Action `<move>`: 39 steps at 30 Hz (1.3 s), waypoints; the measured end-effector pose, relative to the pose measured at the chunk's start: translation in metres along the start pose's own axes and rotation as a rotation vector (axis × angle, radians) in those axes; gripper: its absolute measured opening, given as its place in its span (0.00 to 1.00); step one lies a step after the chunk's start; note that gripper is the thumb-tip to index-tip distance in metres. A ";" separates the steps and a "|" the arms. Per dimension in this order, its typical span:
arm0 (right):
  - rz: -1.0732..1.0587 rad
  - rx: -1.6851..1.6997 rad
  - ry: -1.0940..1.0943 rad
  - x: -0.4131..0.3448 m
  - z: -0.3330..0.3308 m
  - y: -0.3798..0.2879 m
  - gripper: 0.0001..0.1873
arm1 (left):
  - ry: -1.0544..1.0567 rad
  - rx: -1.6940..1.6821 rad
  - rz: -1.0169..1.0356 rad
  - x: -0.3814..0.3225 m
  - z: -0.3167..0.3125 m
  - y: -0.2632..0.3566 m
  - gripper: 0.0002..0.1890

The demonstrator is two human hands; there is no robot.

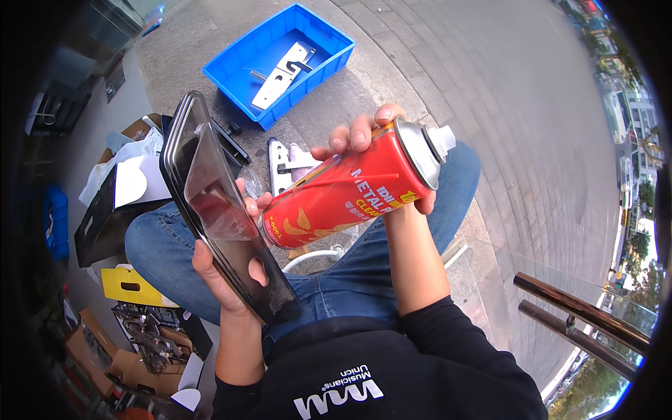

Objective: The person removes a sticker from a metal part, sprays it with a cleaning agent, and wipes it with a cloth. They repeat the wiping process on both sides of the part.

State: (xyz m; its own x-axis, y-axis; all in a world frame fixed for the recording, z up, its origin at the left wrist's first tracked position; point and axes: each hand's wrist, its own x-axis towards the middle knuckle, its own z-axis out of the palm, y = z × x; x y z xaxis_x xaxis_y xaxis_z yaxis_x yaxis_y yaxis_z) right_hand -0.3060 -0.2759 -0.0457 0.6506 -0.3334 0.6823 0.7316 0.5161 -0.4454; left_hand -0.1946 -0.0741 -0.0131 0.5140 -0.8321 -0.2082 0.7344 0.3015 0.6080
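Note:
My left hand grips a stack of glossy, dark see-through panels by its near end, tilted up before my lap. A round hole in the panels shows skin behind it. In my right hand is a red aerosol can of metal cleaner, lying slanted with its white nozzle to the upper right. A thin red straw runs along the can's side. The can's base is close to the panels, beside my left fingertips; I cannot tell whether they touch.
A blue plastic crate on the pavement holds pale metal lever fittings. A similar fitting lies between my knees beside a cloth. Boxes and a yellow carton crowd the left. A metal door handle stands at right.

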 end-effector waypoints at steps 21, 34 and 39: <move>0.459 -0.742 -0.206 0.013 0.044 -0.018 0.34 | 0.067 -0.100 -0.013 0.063 -0.053 -0.024 0.38; 0.350 -0.862 0.268 0.009 0.055 0.019 0.55 | 0.299 -0.043 -0.094 0.066 -0.053 -0.038 0.24; 0.452 -0.738 0.702 0.007 0.074 0.026 0.50 | 0.357 -0.119 -0.079 0.061 -0.041 -0.042 0.28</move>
State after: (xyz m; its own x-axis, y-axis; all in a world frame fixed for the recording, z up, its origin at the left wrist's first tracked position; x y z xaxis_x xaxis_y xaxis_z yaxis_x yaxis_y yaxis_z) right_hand -0.2971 -0.2063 -0.0095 0.6873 -0.7263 -0.0049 0.1884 0.1848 -0.9645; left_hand -0.1758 -0.1183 -0.0825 0.5602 -0.6466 -0.5178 0.8136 0.3122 0.4904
